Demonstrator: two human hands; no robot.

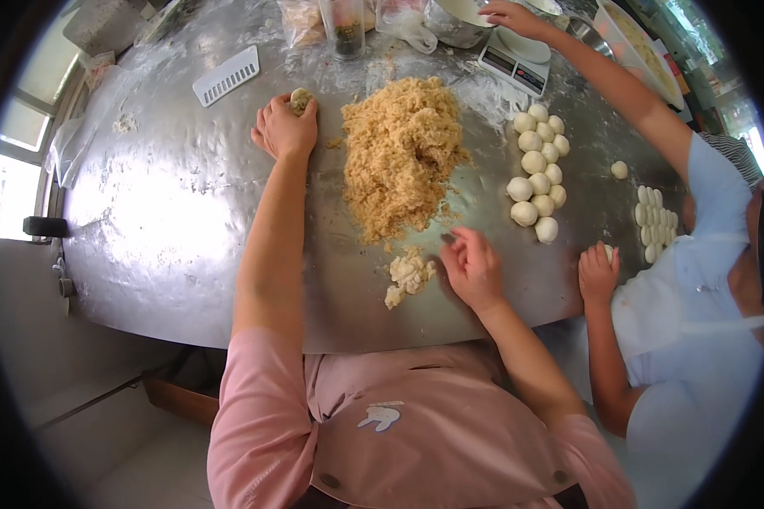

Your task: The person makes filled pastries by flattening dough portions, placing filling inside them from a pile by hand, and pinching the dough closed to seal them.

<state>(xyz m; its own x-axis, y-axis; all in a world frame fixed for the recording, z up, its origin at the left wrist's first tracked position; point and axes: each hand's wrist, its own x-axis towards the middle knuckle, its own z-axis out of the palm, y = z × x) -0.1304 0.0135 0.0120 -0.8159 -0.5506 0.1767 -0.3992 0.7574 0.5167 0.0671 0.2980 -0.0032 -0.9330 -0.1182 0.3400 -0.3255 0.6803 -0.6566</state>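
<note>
My left hand (pixel 288 129) curls around a small dough ball (pixel 302 101) on the metal tabletop, and greenish flecks show on the ball's top. In the middle lies a large heap of crumbly, golden-yellow filling (pixel 401 156). Below it sits a small clump of pale, sticky dough scraps (pixel 410 273). Just right of these scraps, my right hand (pixel 474 264) hovers with loosely bent, parted fingers; nothing shows in it. To its upper right, several smooth white dough balls (pixel 539 182) stand in close rows.
A co-worker's hand (pixel 600 275) holds a dough piece at the right; their other hand (pixel 516 18) reaches to a metal bowl (pixel 461 22) behind a digital scale (pixel 514 62). Flattened dough pieces (pixel 653 223) lie near them. A white slotted scraper (pixel 226 76) lies upper left.
</note>
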